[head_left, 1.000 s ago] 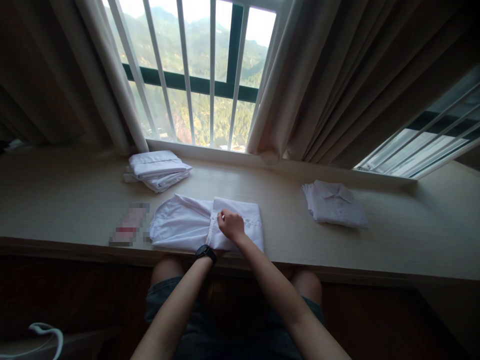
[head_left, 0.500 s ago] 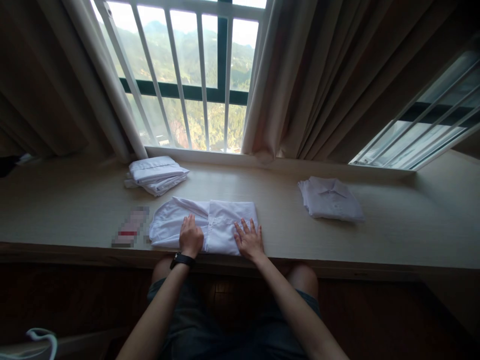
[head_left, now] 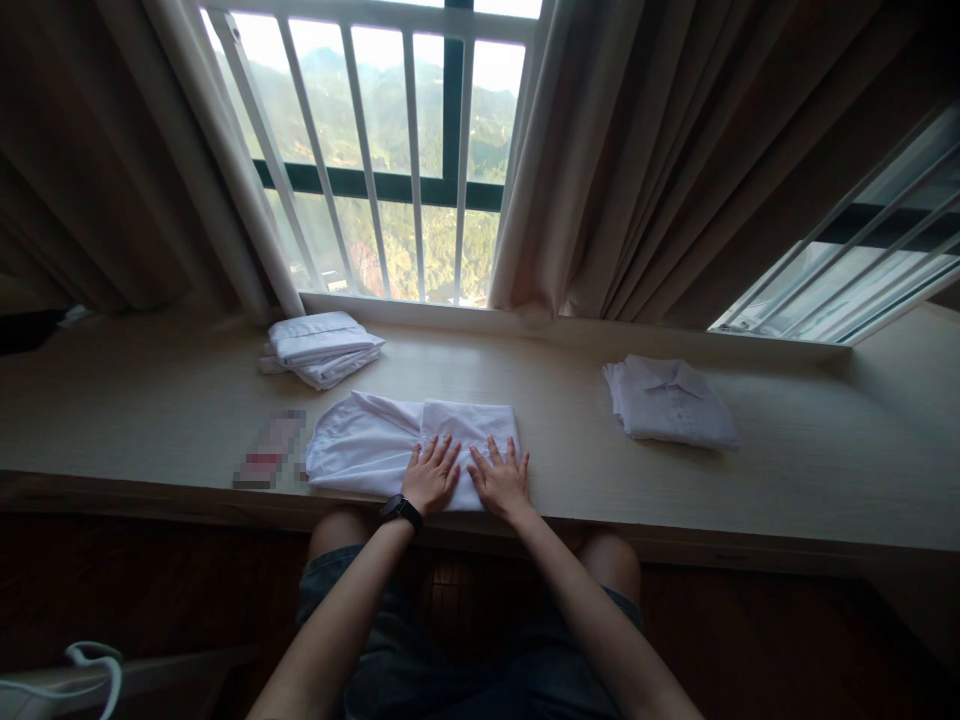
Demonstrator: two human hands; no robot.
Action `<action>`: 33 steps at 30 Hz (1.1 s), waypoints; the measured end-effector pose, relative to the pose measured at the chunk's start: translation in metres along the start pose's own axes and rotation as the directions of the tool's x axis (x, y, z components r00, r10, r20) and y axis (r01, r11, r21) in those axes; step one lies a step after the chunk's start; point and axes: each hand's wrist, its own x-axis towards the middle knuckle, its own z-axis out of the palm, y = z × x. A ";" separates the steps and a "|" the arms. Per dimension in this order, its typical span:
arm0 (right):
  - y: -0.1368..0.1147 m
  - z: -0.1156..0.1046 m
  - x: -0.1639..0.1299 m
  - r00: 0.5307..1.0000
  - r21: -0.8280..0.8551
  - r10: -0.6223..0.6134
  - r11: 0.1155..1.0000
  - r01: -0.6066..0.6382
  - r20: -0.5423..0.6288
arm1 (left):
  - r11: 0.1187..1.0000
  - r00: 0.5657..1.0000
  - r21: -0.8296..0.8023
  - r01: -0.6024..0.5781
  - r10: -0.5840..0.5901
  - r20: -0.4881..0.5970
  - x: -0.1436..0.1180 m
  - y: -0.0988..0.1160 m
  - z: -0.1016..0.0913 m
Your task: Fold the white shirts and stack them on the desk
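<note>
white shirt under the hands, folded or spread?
Partly folded: white shirt has its right part doubled over, left part rumpled; left hand and right hand lie flat on it.

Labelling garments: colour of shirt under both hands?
White shirt, plain; head view.

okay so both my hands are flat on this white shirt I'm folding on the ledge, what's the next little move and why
Probably fold the loose left part over. Your left hand and right hand lie flat and open on the doubled right half of the white shirt, which looks smooth already. The left part spreads out rounded and single-layered toward the blurred card, unlike the compact folded shirt farther right.
</note>
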 end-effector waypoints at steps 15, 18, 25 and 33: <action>0.005 0.005 0.006 0.992 -0.003 -0.124 0.992 0.124 0.038 | 0.759 0.589 -0.397 0.516 -0.651 -0.479 -0.083 -0.063 -0.049; 0.015 0.002 0.006 0.987 -0.025 -0.148 0.988 0.149 0.057 | 0.473 0.317 -0.651 0.593 -0.881 -0.352 -0.107 -0.087 -0.061; 0.004 -0.013 0.000 0.972 -0.009 -0.232 0.973 0.232 0.043 | 0.007 0.156 -0.930 0.367 -0.986 0.054 -0.103 -0.106 -0.070; -0.074 -0.008 0.026 0.909 0.077 -0.415 0.908 0.411 0.043 | -0.102 0.234 -0.941 0.324 -0.955 0.184 -0.104 -0.095 -0.066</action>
